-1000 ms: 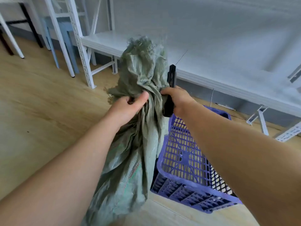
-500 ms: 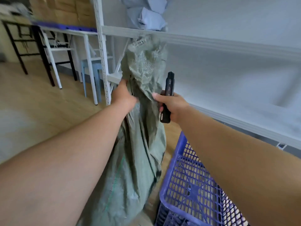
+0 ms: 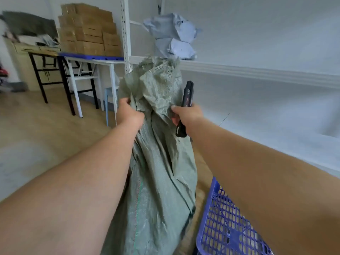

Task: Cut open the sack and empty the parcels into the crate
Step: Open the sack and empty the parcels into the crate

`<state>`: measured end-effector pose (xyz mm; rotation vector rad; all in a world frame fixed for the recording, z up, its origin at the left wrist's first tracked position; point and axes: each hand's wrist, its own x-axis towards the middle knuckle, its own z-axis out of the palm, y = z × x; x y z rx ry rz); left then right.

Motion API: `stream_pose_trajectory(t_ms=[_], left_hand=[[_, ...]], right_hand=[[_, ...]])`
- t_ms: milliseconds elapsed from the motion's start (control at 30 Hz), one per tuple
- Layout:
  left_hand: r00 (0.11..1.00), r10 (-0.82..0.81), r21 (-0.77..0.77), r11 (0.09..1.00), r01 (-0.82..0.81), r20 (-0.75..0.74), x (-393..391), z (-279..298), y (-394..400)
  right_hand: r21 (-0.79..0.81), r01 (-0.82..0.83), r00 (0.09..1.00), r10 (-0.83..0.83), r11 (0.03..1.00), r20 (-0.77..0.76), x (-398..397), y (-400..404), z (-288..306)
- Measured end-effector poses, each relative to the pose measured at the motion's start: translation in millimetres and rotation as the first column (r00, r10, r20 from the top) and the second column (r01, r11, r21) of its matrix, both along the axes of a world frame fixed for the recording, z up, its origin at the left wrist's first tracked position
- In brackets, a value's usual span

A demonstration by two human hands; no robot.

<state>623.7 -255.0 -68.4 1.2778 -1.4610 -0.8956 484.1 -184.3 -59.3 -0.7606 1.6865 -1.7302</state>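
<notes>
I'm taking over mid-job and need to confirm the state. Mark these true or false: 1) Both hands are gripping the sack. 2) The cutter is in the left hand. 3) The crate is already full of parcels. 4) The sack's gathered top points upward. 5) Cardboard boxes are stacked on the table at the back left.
1) True: the left hand and the right hand both grip the green woven sack.
2) False: the right hand holds the black cutter.
3) False: no parcels show in the visible part of the blue crate.
4) True.
5) True: the cardboard boxes sit there.
</notes>
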Motion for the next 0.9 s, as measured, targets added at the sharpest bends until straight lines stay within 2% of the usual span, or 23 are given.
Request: stream_pose_trajectory(t_ms=[67, 100, 200, 233, 300, 367, 467, 500, 567, 600, 700, 800, 900], left_hand=[[0.998, 0.001, 0.046, 0.999, 0.002, -0.067, -2, -9, 0], [0.994, 0.001, 0.075, 0.997, 0.008, -0.109, -3, -8, 2], [0.971, -0.027, 0.149, 0.987, 0.064, -0.237, -11, -2, 7], [0.954, -0.085, 0.190, 0.971, 0.144, -0.287, -14, -1, 9], [0.902, -0.253, 0.221, 0.913, 0.342, -0.349, -19, -1, 17], [0.875, -0.323, 0.208, 0.887, 0.413, -0.362, -21, -7, 21], [0.926, -0.208, 0.227, 0.931, 0.286, -0.315, -18, -18, 18], [0.935, -0.230, 0.286, 0.908, 0.306, -0.271, -18, -21, 22], [0.905, -0.386, 0.395, 0.814, 0.426, -0.182, -22, -29, 32], [0.899, -0.420, 0.390, 0.813, 0.433, -0.122, -26, -32, 36], [0.965, -0.261, 0.218, 0.940, 0.261, -0.027, -38, -27, 41], [0.979, -0.188, 0.163, 0.967, 0.199, -0.077, -47, -20, 38], [0.988, -0.150, 0.108, 0.982, 0.152, -0.031, -56, -16, 43]], right_hand=[[-0.031, 0.116, 0.986, -0.119, 0.993, -0.113, 5, 6, -17], [-0.055, 0.094, 0.990, -0.099, 0.994, -0.104, 7, 9, -26], [-0.153, -0.122, 0.992, 0.123, 0.981, -0.003, 15, 12, -43], [-0.165, -0.144, 0.989, 0.148, 0.976, 0.008, 16, 12, -46], [-0.142, -0.075, 0.996, 0.079, 0.987, 0.027, 15, 12, -47], [-0.098, 0.073, 0.995, -0.066, 0.993, 0.070, 6, 14, -44], [-0.101, 0.252, 0.952, -0.228, 0.962, 0.204, -23, 22, -34], [-0.101, 0.264, 0.944, -0.235, 0.959, 0.232, -33, 25, -30], [-0.098, 0.235, 0.945, -0.204, 0.967, 0.255, -47, 31, -23], [-0.097, 0.217, 0.948, -0.186, 0.971, 0.257, -53, 32, -21], [-0.153, 0.193, 0.940, -0.138, 0.969, 0.312, -66, 38, -22], [-0.203, 0.227, 0.927, -0.147, 0.952, 0.344, -71, 43, -27], [-0.153, 0.307, 0.944, -0.281, 0.939, 0.170, -70, 50, -34]])
